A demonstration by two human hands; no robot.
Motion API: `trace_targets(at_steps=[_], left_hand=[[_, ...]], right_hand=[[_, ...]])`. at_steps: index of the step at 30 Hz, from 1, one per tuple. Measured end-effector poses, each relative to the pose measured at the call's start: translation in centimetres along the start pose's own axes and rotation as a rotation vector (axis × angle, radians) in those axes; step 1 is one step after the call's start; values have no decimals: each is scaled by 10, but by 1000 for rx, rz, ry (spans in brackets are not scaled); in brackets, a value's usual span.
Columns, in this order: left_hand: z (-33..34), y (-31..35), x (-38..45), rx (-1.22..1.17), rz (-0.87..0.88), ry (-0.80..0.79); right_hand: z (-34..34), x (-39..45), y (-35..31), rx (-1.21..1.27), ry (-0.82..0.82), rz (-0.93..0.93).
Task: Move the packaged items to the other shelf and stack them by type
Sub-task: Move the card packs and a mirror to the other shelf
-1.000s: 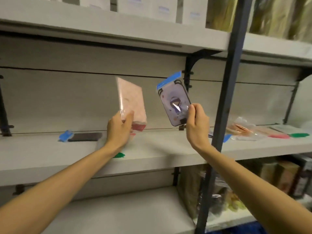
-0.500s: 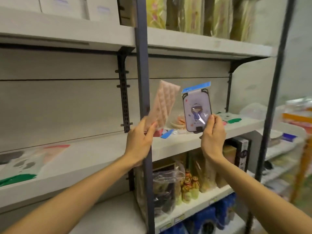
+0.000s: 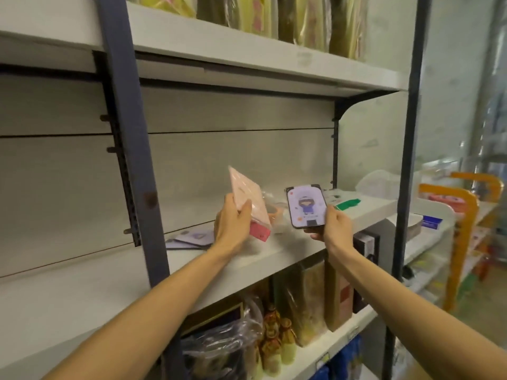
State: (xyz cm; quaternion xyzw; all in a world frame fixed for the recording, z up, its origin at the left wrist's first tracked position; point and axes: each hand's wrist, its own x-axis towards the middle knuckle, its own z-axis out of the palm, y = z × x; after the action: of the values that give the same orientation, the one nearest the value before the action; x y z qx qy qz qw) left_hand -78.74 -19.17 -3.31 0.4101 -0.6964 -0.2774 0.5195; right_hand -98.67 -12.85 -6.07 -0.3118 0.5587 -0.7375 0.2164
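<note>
Grip: both hands were closed around a packaged item each, raised over the middle shelf (image 3: 288, 250).
Shelving: the grey metal unit held three boards in view; the middle shelf was the likely destination, since flat packages already lay on it in separate spots.
Upright post: the dark post (image 3: 129, 138) stood between the camera and the left part of the shelf, and both arms reached to the right of it.
Lower shelf goods: bottles and bagged goods (image 3: 274, 344) sat underneath, apart from the task.
Left hand: the left hand (image 3: 233, 224) gripped the pink package (image 3: 248, 200) near its lower end, thumb on the front and fingers behind, tilted with its top leaning back toward the wall, probably so it could be laid flat.
Right hand: the right hand (image 3: 333, 226) pinched the lilac package (image 3: 306, 205) at its bottom edge, printed face toward the camera, probably to check the type before stacking.
Lilac stack: similar lilac packages (image 3: 192, 238) lay flat on the shelf left of the left hand, a likely match for the held one.
Clear-wrapped items: blurred wrapped items (image 3: 270, 212) lay just behind the pink package; their kind could not be told.
Green tab: a package with a green tab (image 3: 347, 203) lay near the shelf's right end.
</note>
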Motion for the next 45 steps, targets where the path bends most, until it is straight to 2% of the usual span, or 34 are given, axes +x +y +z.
trace_targets(at_steps=[4, 8, 16, 22, 27, 31, 36, 38, 40, 45], left_hand=[[26, 5, 75, 8, -77, -4], [68, 0, 125, -131, -175, -69], [159, -15, 168, -229, -311, -209], [239, -16, 194, -180, -361, -204], [284, -32, 214, 69, -380, -147], [299, -42, 216, 381, -369, -266], [298, -26, 232, 631, -329, -314], [286, -19, 234, 690, -252, -250], [269, -17, 235, 642, -207, -167], [197, -22, 218, 650, -143, 138]], right_hand=[[5, 66, -10, -37, -52, 92], [-2, 118, -7, -101, -43, 5], [-31, 210, 22, -127, -34, -17], [-46, 293, 45, -261, -133, -107], [-56, 350, 55, -346, -293, -254], [-59, 377, 69, -239, -362, -202], [-41, 389, 70, -202, -428, -208], [-30, 387, 64, -186, -450, -227], [-16, 380, 61, -120, -482, -212], [34, 340, 50, -11, -618, -178]])
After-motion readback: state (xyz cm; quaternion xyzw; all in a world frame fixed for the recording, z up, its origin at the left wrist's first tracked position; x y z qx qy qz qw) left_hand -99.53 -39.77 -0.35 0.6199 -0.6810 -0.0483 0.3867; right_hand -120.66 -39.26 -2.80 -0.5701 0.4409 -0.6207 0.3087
